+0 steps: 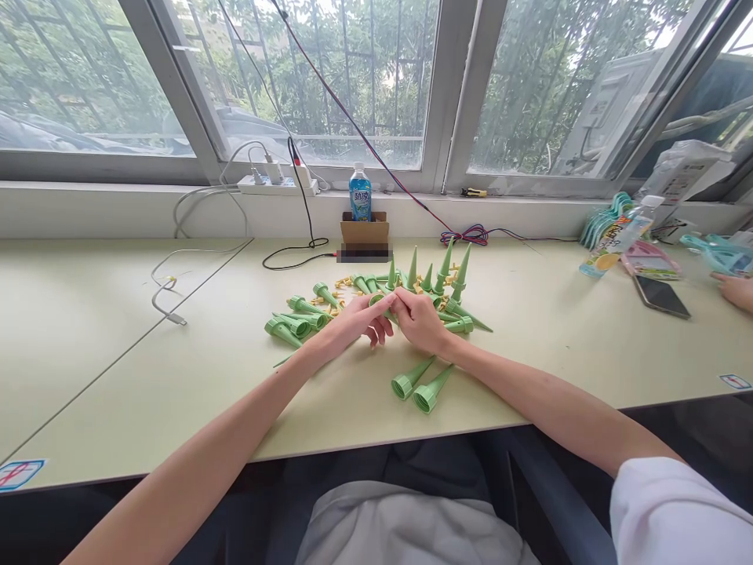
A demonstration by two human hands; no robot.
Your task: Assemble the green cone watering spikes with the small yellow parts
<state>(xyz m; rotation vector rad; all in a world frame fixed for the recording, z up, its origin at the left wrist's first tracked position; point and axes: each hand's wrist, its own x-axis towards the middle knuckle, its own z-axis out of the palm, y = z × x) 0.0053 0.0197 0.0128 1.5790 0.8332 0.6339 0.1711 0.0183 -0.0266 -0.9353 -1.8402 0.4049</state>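
My left hand is closed round a green plastic watering spike, whose wide round end shows above the thumb. Pressed against it, my right hand is closed too; whatever its fingers hold is hidden behind them. Two more spikes lie in front of my right wrist, wide ends toward me. Several green spikes lie on their sides at the left of my hands. Behind and to the right, several others stand upright, points up. Small yellow valve-like pieces are scattered among them.
On the pale table stands a small cardboard box before a blue bottle. Cables and a power strip are near the window. At right are a clear bottle, a phone and another person's hand.
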